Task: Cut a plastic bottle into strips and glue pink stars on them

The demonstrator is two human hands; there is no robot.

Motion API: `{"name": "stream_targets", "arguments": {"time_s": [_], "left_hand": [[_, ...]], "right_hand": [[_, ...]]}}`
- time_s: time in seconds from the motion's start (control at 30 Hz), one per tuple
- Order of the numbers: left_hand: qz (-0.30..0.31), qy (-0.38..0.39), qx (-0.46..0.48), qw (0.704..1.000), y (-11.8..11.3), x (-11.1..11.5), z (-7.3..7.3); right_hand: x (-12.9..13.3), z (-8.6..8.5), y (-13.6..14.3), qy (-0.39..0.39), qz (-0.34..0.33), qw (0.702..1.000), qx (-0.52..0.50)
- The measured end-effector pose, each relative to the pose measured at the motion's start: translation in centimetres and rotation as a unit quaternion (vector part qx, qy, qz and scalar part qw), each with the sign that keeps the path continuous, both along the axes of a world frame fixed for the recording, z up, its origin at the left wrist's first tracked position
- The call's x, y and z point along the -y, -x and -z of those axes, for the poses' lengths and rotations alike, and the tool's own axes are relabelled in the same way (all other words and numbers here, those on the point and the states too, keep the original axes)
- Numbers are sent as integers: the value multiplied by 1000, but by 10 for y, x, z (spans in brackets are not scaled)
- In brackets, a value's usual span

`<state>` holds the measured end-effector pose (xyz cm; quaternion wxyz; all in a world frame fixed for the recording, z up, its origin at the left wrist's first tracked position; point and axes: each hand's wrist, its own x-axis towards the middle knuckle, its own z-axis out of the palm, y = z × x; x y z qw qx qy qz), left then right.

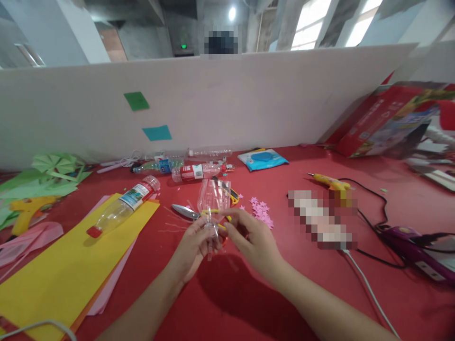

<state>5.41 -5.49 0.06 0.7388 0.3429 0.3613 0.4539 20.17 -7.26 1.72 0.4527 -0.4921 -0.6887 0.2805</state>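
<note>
Evidently clasping a clear bottle piece (213,195) in the left hand (194,240); curving the right hand (255,237) alongside, cannot tell if pinching; near a red-capped bottle (124,206) on yellow paper (67,270).

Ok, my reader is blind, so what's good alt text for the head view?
A left hand holds a clear plastic piece, right hand close beside it, above a red table. Pink stars, plastic bottles and a yellow sheet lie nearby.
</note>
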Motion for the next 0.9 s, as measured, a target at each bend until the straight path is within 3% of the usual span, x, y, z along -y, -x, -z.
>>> {"name": "stream_targets", "arguments": {"time_s": [0.13, 0.4, 0.67, 0.9], "left_hand": [[7, -9, -9, 1000, -1, 0, 1], [18, -11, -4, 1000, 0, 0, 2], [25, -10, -18, 999, -1, 1, 1], [39, -14, -22, 999, -1, 1, 1]], "right_hand": [[0, 0, 1, 41, -2, 998, -41], [1, -2, 0, 39, -21, 998, -53], [2, -8, 4, 159, -73, 964, -198], [2, -3, 3, 82, -28, 990, -112]]}}
